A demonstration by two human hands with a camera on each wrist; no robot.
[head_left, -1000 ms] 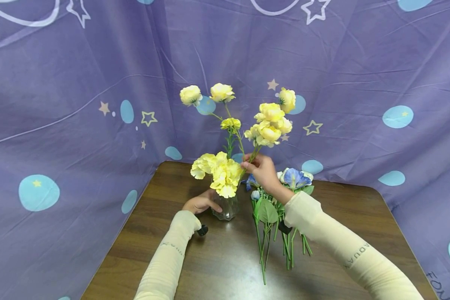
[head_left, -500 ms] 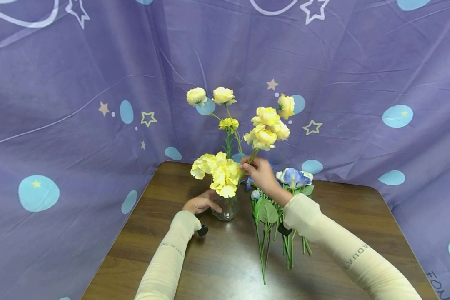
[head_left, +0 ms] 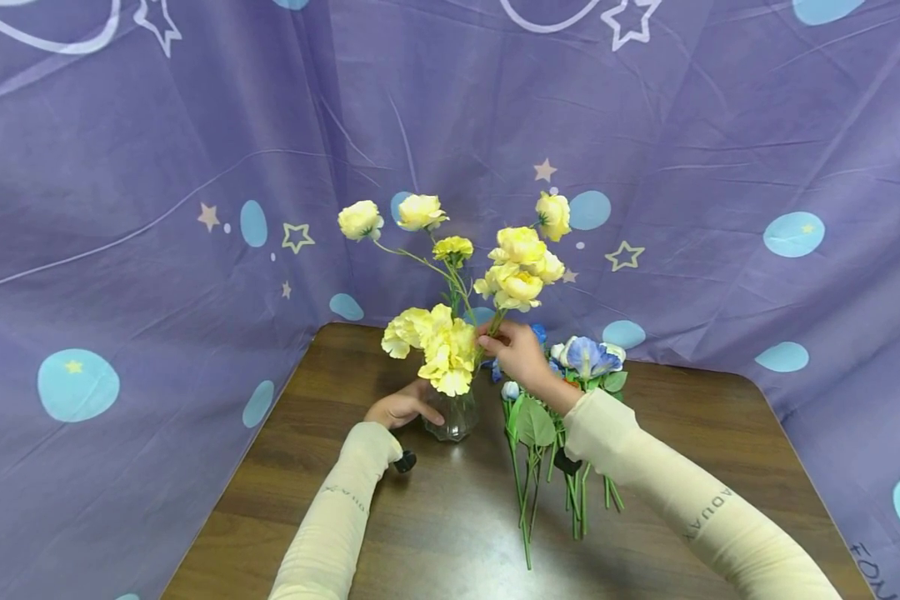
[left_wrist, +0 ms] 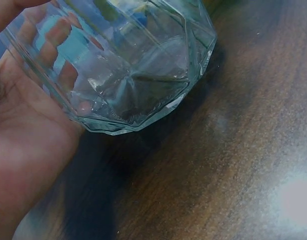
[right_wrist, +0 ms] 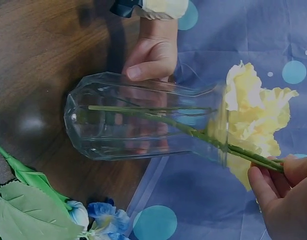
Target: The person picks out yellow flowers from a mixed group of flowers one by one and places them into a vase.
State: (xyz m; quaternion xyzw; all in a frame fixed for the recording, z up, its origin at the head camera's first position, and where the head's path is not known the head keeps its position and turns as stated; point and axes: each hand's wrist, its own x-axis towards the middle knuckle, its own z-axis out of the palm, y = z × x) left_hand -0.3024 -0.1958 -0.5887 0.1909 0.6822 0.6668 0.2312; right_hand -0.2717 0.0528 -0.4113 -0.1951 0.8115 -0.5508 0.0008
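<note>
A clear glass vase (head_left: 456, 417) with a faceted base stands on the wooden table. My left hand (head_left: 405, 406) grips its side, thumb toward me and fingers behind the glass. Above the rim, my right hand (head_left: 519, 357) pinches green flower stems (right_wrist: 243, 154) between thumb and fingertips. These stems slant down through the vase mouth, their lower ends inside the glass. They lead up to pale yellow blooms (head_left: 521, 271), fanned out left and right. Ruffled yellow flowers (head_left: 450, 350) droop over the front of the rim, hiding it in the head view.
Blue and white flowers (head_left: 588, 357) with green leaves (head_left: 535, 423) lie right of the vase, under my right forearm, stems pointing toward me. The table's (head_left: 450, 517) far edge meets a purple curtain (head_left: 682, 150) with stars and blue spots.
My right hand has come slightly down and left, and the tall yellow blooms have sunk with it. The two blooms at the left have swung farther left. My left hand stays on the vase.
</note>
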